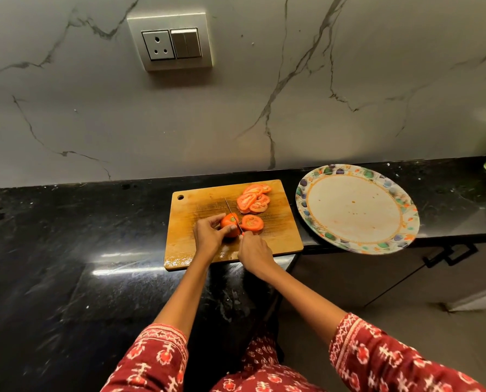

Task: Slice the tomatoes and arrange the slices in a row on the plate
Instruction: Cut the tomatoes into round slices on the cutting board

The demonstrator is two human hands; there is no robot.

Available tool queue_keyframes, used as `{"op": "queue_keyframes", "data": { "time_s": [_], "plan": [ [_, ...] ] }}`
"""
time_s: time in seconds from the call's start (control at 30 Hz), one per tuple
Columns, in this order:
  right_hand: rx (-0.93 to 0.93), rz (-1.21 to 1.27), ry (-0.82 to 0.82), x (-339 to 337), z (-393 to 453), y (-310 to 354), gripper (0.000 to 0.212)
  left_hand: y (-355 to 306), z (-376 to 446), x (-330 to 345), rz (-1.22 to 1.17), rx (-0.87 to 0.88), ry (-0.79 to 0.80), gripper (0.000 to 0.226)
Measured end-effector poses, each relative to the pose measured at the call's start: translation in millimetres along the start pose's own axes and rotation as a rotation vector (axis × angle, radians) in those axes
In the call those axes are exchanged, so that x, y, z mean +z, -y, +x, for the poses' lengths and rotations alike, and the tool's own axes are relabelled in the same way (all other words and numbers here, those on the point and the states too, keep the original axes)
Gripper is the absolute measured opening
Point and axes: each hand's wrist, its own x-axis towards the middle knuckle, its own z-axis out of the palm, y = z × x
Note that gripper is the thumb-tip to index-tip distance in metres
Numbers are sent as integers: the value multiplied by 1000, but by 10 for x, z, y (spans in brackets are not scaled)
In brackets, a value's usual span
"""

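On the board (pixel 275 239), the left hand (pixel 208 234) grips the tomato (pixel 230 223); the right hand (pixel 254 251), just right, clasps the knife (pixel 232 215), blade pointing away.

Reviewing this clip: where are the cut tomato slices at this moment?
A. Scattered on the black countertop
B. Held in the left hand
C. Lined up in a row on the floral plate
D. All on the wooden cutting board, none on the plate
D: the tomato slices lie on the wooden cutting board, while the floral plate beside it holds no slices.
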Motion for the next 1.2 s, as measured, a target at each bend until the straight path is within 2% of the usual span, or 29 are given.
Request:
{"op": "queue_keyframes", "data": {
  "time_s": [0.33, 0.8, 0.97, 1.2],
  "plan": [
    [4, 27, 22, 63, 33, -28, 31, 11, -40, -13, -3, 32, -29, 46],
    [-19, -93, -2, 117, 86, -13, 26, 29, -10, -30, 22, 41, 13, 46],
    [-4, -73, 74, 180, -11, -164, 27, 35, -8, -47, 16, 20, -7, 45],
    [-27, -146, 59, 170, -98, -274, 26, 64, 11, -46, 9, -6, 6, 45]
  ]
}}
